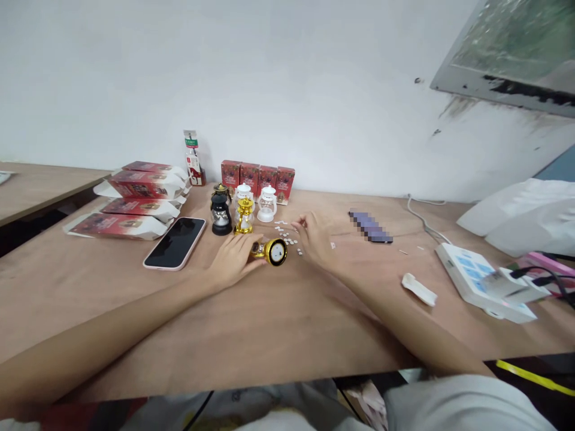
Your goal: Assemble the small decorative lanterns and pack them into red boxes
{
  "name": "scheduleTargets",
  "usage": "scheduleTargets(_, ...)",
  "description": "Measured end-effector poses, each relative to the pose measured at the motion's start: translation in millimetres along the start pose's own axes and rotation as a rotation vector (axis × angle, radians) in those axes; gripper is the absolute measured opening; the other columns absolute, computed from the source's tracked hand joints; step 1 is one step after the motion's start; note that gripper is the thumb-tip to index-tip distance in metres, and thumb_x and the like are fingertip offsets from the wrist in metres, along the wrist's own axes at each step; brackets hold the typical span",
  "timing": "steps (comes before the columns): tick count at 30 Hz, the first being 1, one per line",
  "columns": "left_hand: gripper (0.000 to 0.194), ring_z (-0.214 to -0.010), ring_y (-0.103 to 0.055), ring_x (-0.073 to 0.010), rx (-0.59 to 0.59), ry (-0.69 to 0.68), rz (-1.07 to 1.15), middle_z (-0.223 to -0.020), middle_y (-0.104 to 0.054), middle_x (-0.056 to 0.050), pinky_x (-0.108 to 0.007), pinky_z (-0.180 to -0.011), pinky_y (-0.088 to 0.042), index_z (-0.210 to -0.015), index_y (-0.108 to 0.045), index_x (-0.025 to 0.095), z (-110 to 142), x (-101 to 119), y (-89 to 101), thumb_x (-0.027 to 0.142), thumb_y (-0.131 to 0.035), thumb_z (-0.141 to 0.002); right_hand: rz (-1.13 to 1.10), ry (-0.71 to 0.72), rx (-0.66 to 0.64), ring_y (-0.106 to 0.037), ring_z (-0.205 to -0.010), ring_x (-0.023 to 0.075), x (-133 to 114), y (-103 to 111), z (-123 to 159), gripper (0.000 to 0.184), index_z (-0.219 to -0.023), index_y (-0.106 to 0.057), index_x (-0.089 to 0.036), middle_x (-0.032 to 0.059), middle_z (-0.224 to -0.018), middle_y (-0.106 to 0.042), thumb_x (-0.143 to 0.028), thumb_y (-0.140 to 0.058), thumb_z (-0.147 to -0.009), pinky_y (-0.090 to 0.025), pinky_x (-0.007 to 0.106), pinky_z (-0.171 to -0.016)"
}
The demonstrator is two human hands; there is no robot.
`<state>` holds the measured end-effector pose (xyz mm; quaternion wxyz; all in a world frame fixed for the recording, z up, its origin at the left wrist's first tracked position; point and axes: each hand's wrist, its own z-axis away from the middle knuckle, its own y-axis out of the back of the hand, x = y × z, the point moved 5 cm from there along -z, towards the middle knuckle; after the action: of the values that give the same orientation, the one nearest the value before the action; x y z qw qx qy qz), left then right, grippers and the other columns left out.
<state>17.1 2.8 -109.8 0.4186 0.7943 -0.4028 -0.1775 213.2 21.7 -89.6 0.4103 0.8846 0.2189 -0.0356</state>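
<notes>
The left hand (231, 260) has its fingers clamped around a miniature gold lantern (259, 250), held on its side low over the counter (269, 335), with its round, dark-rimmed base (278, 252) turned outward beyond the fingertips. That is a sound hold: the body is gripped and the pale underside is exposed, so keep the squeeze light on the clear middle and let the wrist rest to steady it. The right hand (317, 242) is raised just beside the small white pieces (287, 241), its thumb and fingers curled in close to each other; whether a piece is between them, I cannot tell. Pieces this small and flat call for a fingertip pinch at the edge, taken one at a time, without sweeping the others aside. The upright black lantern (221, 216) and standing gold lantern (245, 220) are close behind the left hand, so turn the held one with small wrist movements to avoid knocking them.
</notes>
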Motion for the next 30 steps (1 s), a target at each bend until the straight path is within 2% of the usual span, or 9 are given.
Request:
scheduleTargets(1,0.045,-0.108,-0.06,-0.0266,0.003,0.009,0.002,-0.117,-0.063,-0.015,-0.041,-0.092,-0.045,-0.119,-0.049,0.013,0.1,-0.5,0.1,0.048,-0.048,-0.091,-0.058,0.075,0.126,-0.053,-0.079,0.0191,-7.4,10.7,12.8,0.025,-0.085,-0.056,-0.019,0.0064,-0.083,-0.062,-0.033,-0.038,-0.097,-0.041,0.031,-0.074)
scheduleTargets(3,0.046,-0.108,-0.059,-0.0264,0.004,0.017,0.0,-0.117,-0.063,-0.015,-0.041,-0.091,-0.045,-0.122,-0.048,0.013,0.5,-1.0,0.0,0.048,-0.047,-0.091,-0.117,0.249,0.244,-0.051,-0.073,0.0174,-22.6,23.7,36.3,0.027,-0.082,-0.054,-0.021,0.0044,-0.077,-0.059,-0.033,-0.036,-0.098,-0.039,0.03,-0.07)
scheduleTargets(6,0.048,-0.11,-0.058,-0.0267,0.008,0.001,-0.029,-0.119,-0.062,-0.015,-0.042,-0.092,-0.045,-0.127,-0.045,0.013,1.1,-0.3,-0.3,0.046,-0.047,-0.092,-0.075,0.495,0.27,-0.05,-0.069,0.0164,-43.3,27.6,57.3,0.025,-0.08,-0.054,-0.021,0.0032,-0.072,-0.058,-0.03,-0.04,-0.098,-0.034,0.03,-0.067)
scheduleTargets(9,0.048,-0.109,-0.059,-0.0266,0.018,-0.019,-0.075,-0.121,-0.062,-0.015,-0.041,-0.092,-0.044,-0.129,-0.046,0.014,1.8,0.3,-0.9,0.044,-0.048,-0.092,-0.01,0.626,0.276,-0.05,-0.066,0.016,-53.9,22.3,60.8,0.025,-0.077,-0.055,-0.02,0.0032,-0.07,-0.058,-0.028,-0.042,-0.097,-0.029,0.031,-0.064)
scheduleTargets(17,0.047,-0.107,-0.058,-0.0269,0.034,-0.042,-0.115,-0.119,-0.063,-0.014,-0.039,-0.09,-0.042,-0.128,-0.049,0.014,2.1,1.9,0.3,0.041,-0.053,-0.09,0.044,0.588,0.245,-0.047,-0.066,0.0157,-51.7,13.9,55.2,0.032,-0.073,-0.054,-0.019,0.0047,-0.073,-0.06,-0.028,-0.037,-0.099,-0.029,0.029,-0.065)
scheduleTargets(25,0.044,-0.105,-0.058,-0.0266,0.059,-0.101,-0.189,-0.119,-0.064,-0.014,-0.039,-0.088,-0.042,-0.128,-0.051,0.013,2.5,5.3,2.0,0.039,-0.05,-0.092,0.024,0.595,0.236,-0.047,-0.068,0.0163,-50.7,12.4,54.9,0.031,-0.075,-0.054,-0.018,0.0054,-0.073,-0.06,-0.028,-0.037,-0.098,-0.029,0.029,-0.065)
scheduleTargets(30,0.045,-0.106,-0.058,-0.0268,0.05,-0.076,-0.188,-0.121,-0.063,-0.014,-0.039,-0.089,-0.042,-0.129,-0.05,0.014,2.8,4.6,2.1,0.04,-0.049,-0.092,-0.001,0.608,0.262,-0.047,-0.066,0.0162,-52.2,15.4,55.8,0.026,-0.075,-0.053,-0.018,0.0053,-0.073,-0.061,-0.026,-0.041,-0.097,-0.029,0.03,-0.065)
